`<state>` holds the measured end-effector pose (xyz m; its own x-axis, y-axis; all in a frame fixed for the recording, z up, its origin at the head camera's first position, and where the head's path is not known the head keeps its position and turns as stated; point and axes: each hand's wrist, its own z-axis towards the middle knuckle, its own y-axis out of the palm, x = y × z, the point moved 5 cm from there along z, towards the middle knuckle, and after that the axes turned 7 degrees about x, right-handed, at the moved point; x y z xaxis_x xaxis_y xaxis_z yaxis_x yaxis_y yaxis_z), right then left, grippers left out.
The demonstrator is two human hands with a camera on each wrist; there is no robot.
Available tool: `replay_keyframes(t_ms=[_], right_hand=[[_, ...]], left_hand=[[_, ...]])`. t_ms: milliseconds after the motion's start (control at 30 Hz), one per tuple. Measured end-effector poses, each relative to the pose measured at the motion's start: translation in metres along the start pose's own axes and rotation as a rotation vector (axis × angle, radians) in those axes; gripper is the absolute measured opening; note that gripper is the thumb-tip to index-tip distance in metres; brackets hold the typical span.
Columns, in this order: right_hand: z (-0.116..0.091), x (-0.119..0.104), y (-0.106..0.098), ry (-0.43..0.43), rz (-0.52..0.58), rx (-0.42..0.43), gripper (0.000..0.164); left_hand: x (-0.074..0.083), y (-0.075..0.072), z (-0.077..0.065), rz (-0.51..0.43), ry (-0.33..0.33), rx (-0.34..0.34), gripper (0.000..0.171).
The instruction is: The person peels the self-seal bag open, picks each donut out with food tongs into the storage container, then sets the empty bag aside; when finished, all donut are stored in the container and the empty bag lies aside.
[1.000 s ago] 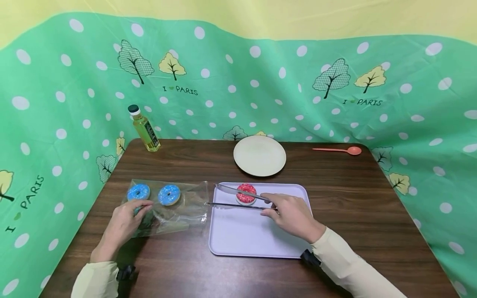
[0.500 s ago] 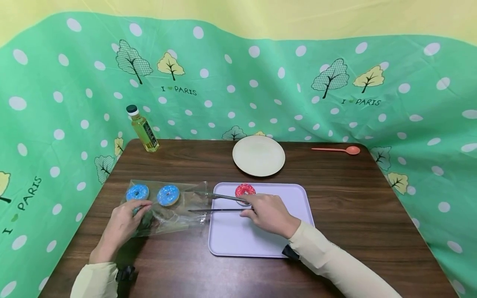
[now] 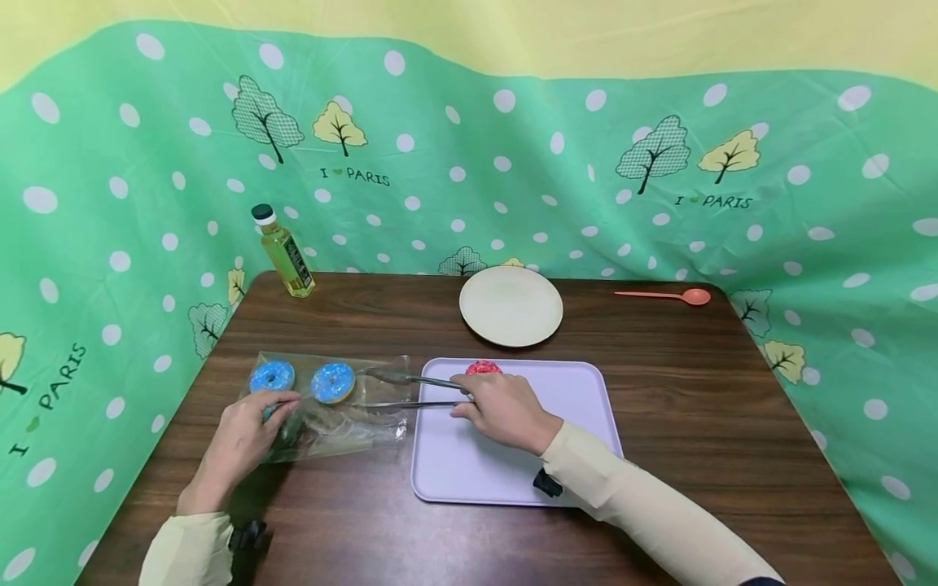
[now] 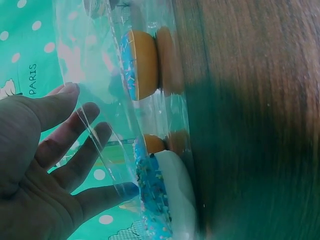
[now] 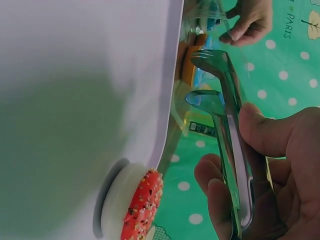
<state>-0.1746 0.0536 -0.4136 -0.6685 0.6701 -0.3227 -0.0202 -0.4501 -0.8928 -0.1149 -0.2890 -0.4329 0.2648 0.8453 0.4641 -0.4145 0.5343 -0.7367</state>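
A clear plastic bag (image 3: 384, 366) lies on the table with blue-frosted doughnuts inside, one (image 3: 272, 377) at the left and another (image 3: 333, 382) nearer the mouth. A blue, white-based doughnut (image 4: 175, 195) shows below the left fingers in the left wrist view. My left hand (image 3: 242, 435) pinches the bag's upper film between thumb and fingers. My right hand (image 3: 506, 411) grips metal tongs (image 5: 227, 105), their arms spread and tips reaching in at the bag's mouth, close to the nearer doughnut. A red-frosted doughnut (image 5: 142, 207) rests on the lilac tray (image 3: 513, 484), partly hidden by the right hand.
Behind the tray stands a cream plate (image 3: 510, 306). An oil bottle (image 3: 286, 254) is at the back left corner, and a coral spoon (image 3: 694, 296) lies at the back right. Green patterned cloth (image 3: 454, 146) hangs around the table.
My right hand has moved left over the tray, carrying the tongs from above the red doughnut into the bag's mouth. The left hand holds the bag as before.
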Motion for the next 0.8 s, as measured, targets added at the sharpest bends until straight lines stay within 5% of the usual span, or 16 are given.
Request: replay_keyframes(t_ms=[800], right_hand=[[0.021,-0.008,0.027,-0.014,-0.043,-0.01,0.035]], left_hand=[[0.003,0.0,0.0,0.004,-0.014,0.0,0.014]])
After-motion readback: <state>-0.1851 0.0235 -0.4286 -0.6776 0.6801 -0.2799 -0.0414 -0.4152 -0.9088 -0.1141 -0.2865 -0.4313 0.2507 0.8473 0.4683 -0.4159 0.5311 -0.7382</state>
